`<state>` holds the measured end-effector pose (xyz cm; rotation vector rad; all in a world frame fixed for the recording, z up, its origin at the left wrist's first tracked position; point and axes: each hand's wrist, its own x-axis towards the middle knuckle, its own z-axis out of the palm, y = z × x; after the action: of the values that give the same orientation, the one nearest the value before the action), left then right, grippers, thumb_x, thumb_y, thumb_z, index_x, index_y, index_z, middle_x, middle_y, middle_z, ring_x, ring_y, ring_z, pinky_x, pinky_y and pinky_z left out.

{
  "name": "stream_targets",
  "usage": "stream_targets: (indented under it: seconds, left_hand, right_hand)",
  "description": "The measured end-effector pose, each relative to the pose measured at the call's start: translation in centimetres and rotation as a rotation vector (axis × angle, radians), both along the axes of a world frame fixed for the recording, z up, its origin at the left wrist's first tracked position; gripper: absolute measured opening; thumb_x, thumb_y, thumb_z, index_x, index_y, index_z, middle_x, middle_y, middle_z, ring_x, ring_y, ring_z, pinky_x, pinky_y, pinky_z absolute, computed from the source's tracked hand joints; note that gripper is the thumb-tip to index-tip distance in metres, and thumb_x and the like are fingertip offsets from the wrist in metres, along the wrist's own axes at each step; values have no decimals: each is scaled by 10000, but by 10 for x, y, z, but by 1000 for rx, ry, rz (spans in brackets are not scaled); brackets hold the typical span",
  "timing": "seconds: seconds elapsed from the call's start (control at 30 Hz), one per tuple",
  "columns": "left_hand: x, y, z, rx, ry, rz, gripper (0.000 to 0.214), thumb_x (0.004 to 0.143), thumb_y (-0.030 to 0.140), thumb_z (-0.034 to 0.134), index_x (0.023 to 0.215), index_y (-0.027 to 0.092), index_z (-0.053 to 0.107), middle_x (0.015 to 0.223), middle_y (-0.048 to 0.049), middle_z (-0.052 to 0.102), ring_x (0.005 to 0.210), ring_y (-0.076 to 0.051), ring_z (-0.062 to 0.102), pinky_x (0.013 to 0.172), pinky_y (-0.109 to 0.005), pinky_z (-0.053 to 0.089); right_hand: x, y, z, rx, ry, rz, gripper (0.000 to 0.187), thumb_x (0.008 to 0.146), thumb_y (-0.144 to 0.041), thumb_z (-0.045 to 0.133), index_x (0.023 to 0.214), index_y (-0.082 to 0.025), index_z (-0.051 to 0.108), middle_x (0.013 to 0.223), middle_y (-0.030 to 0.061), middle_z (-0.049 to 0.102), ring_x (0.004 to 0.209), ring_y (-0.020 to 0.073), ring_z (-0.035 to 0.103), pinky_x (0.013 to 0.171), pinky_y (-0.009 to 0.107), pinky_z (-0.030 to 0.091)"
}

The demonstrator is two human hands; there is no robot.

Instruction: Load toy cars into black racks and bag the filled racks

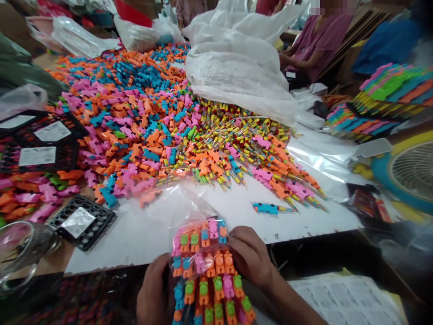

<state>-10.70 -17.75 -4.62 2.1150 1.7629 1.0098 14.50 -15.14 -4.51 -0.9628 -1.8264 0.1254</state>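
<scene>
Both my hands hold a stack of small colourful plastic toys [208,275] at the bottom centre, over the near edge of the white table [237,212]. A clear plastic bag [179,203] is pulled partway over the upper end of the stack. My left hand [155,295] grips the stack's left side with curled fingers. Against the right side, my right hand [252,257] is closed on the stack and the bag's edge. A single blue toy with a pencil tip [270,208] lies on the table just beyond my right hand.
A large heap of orange, pink and blue toys [135,117] and yellow pencil pieces covers the table. Big white plastic sacks [237,63] sit behind. Black trays [83,221] and a glass jar [20,248] lie left. A person in purple [318,40] sits at the back right, near stacked colourful cards [382,99].
</scene>
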Motion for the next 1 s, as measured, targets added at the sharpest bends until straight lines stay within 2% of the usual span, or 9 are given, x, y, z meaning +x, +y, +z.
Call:
stream_targets:
  seconds: [0.1, 0.23, 0.37, 0.47, 0.53, 0.67, 0.8, 0.9, 1.0]
  left_hand:
    - [0, 9, 14, 271, 175, -105, 195, 858, 258, 488, 982, 175, 613, 882, -86, 723, 810, -164, 695, 700, -224, 570]
    - [4, 21, 25, 407, 251, -238, 241, 898, 238, 453, 1070, 140, 590, 876, -103, 729, 849, -157, 703, 741, -199, 567]
    - [2, 24, 25, 409, 318, -294, 319, 913, 251, 422, 1162, 100, 550, 886, -124, 736, 844, -177, 712, 757, -212, 571]
    - [-1, 23, 26, 349, 340, -325, 340, 921, 270, 394, 1164, 89, 549, 923, -130, 738, 862, -187, 713, 774, -223, 571]
    - [-2, 22, 27, 310, 328, -350, 343, 921, 268, 379, 1154, 87, 555, 960, -136, 736, 913, -187, 705, 808, -221, 563]
    - [-1, 19, 29, 330, 275, -383, 338, 909, 234, 400, 1197, 106, 523, 971, -134, 737, 974, -186, 690, 836, -228, 558]
    - [2, 19, 27, 322, 259, -357, 343, 914, 215, 381, 1225, 134, 501, 979, -123, 738, 975, -195, 691, 827, -262, 573]
    - [3, 20, 27, 341, 285, -346, 317, 909, 214, 398, 1190, 130, 521, 952, -118, 741, 933, -193, 702, 818, -256, 575]
    - [4, 20, 30, 347, 288, -316, 276, 908, 213, 411, 1132, 130, 548, 946, -121, 734, 918, -182, 702, 803, -243, 576]
  right_hand:
    - [-3, 6, 11, -113, 28, 26, 259, 903, -139, 461, 1138, -169, 565, 910, 99, 662, 826, 186, 641, 692, 304, 566]
    - [-8, 10, 26, -265, 68, -14, 177, 911, -153, 445, 1033, -190, 568, 839, 52, 690, 771, 155, 661, 668, 248, 553]
    - [-5, 7, 32, -262, -15, -58, 181, 908, -177, 457, 1063, -190, 549, 873, 54, 707, 768, 152, 678, 674, 244, 554]
    - [0, 3, 33, -262, -46, -2, 201, 893, -162, 463, 1077, -177, 544, 904, 72, 701, 819, 167, 672, 693, 265, 558]
    - [3, 0, 34, -172, -56, 25, 209, 873, -136, 486, 1068, -162, 554, 884, 89, 683, 819, 186, 653, 694, 299, 558]
    - [5, -6, 37, 7, -103, -52, 214, 840, -101, 551, 1042, -161, 585, 714, 55, 614, 660, 173, 583, 575, 296, 523]
    - [0, -3, 41, -34, -82, -32, 262, 860, -98, 513, 1109, -147, 575, 794, 90, 657, 737, 184, 624, 610, 291, 553]
    - [-3, 2, 45, -98, -69, -24, 250, 869, -119, 511, 1106, -160, 581, 797, 76, 685, 716, 176, 642, 610, 281, 562]
    - [2, 0, 46, -61, -128, -46, 263, 865, -128, 537, 1122, -153, 585, 812, 76, 708, 752, 184, 669, 663, 290, 583]
